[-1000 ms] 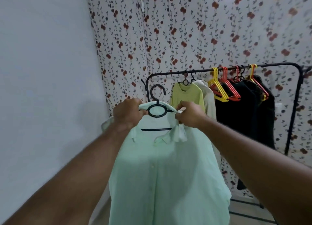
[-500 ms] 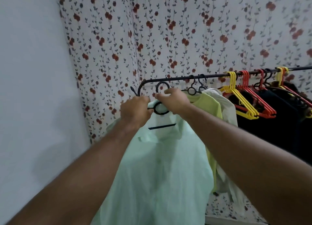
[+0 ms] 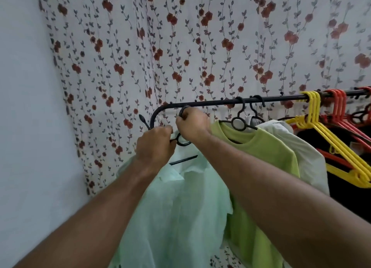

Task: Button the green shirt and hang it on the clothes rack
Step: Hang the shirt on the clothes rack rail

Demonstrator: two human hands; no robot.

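The pale green shirt [image 3: 176,211] hangs on a black hanger [image 3: 183,142], its front closed as far as I can see. My left hand [image 3: 154,145] grips the hanger's left shoulder and the shirt's collar. My right hand [image 3: 191,124] is closed around the hanger's hook, right at the black rail of the clothes rack [image 3: 281,98] near its curved left end. My fingers hide whether the hook sits over the rail.
On the rail to the right hang a lime T-shirt [image 3: 265,153] and a white garment [image 3: 301,147] on black hangers, then empty yellow hangers [image 3: 329,139], orange hangers [image 3: 341,111] and dark clothes. A floral sheet [image 3: 200,46] covers the wall behind; a plain wall stands left.
Both hands have raised the hanger with the shirt up and toward the rail's left end. My right hand shifted from the collar to the hook. The view has closed in on the rack.
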